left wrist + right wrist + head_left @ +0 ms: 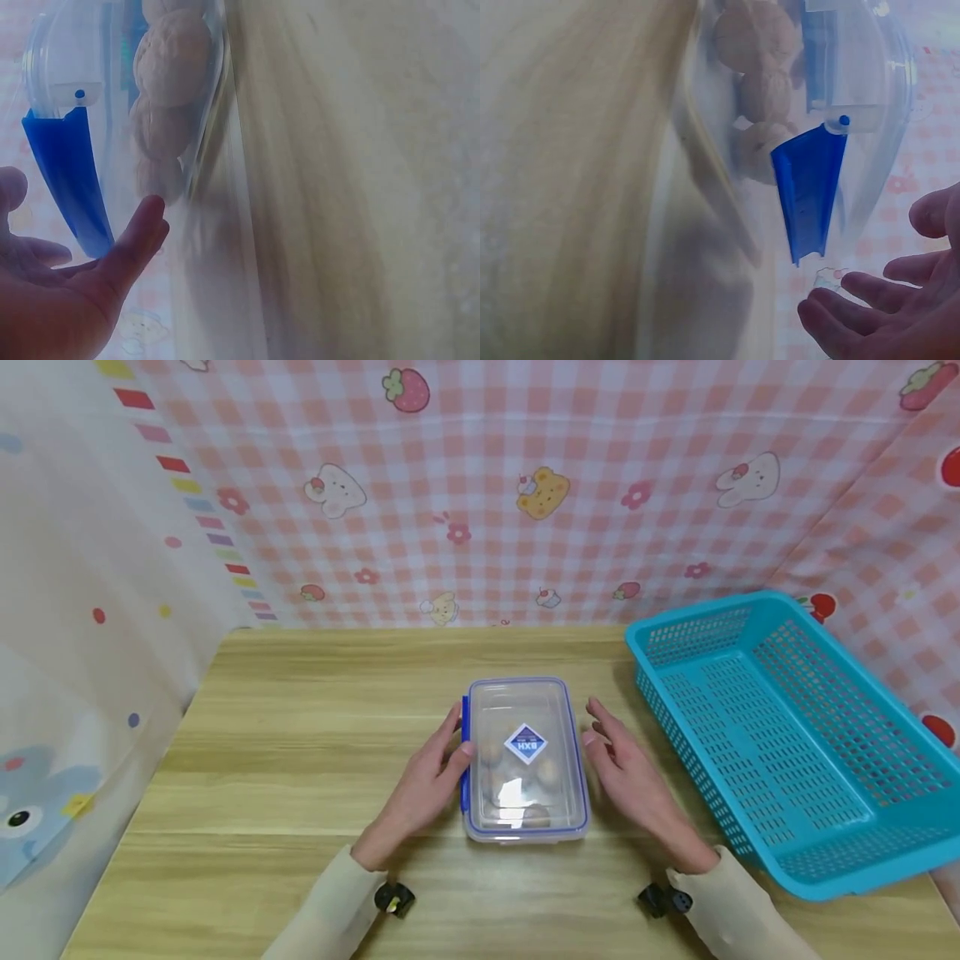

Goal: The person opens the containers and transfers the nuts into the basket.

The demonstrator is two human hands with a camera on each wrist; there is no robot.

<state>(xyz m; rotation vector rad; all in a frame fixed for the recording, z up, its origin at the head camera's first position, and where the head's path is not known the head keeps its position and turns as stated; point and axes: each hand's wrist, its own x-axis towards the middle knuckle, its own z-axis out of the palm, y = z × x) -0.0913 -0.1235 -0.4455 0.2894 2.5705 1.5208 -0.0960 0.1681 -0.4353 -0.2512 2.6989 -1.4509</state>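
A clear plastic food box [525, 810] with a blue-edged lid lies on the table, a diamond-shaped label [527, 743] on top. Walnuts [174, 60] show through its wall. My left hand [423, 781] is at the left side, thumb at the lid's edge and fingers near the lower end of a blue latch [69, 180]. That latch is swung outward from the wall. On the other side, my right hand [633, 777] is held beside the box with fingers extended, holding nothing. Another blue latch [810, 187] there also tilts away from the wall.
A turquoise plastic basket [765, 743] with slotted sides stands on the right of the wooden table [300, 735], near my right forearm. A pink checked cloth [450, 485] hangs behind the table, and a pale patterned cloth [90, 568] hangs at the left.
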